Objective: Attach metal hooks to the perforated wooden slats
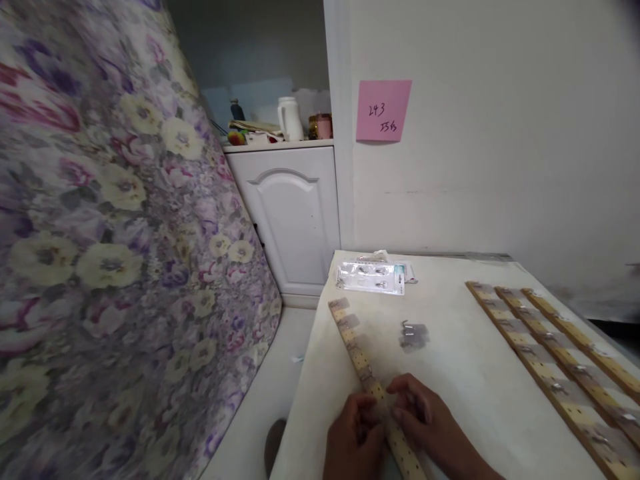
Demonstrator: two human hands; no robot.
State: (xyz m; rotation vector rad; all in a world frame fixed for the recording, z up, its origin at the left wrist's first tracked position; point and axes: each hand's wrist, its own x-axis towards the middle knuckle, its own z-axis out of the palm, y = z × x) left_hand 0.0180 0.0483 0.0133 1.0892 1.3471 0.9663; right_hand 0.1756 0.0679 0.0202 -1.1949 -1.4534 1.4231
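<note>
A narrow wooden strip with small holes lies slanting across the near part of the table. Clear patches with metal hooks sit along its far half. My left hand is at the strip's left edge, fingers curled and closed. On the other side, my right hand has thumb and forefinger pinched over the strip. Something see-through seems to lie between the fingertips, too faint to make out. Beyond the right hand rests a small stack of clear adhesive hooks.
Several similar strips with hooks lie side by side on the right. Clear hook packaging is at the table's far left corner. A flowered curtain hangs left; a white cabinet and pink note are behind.
</note>
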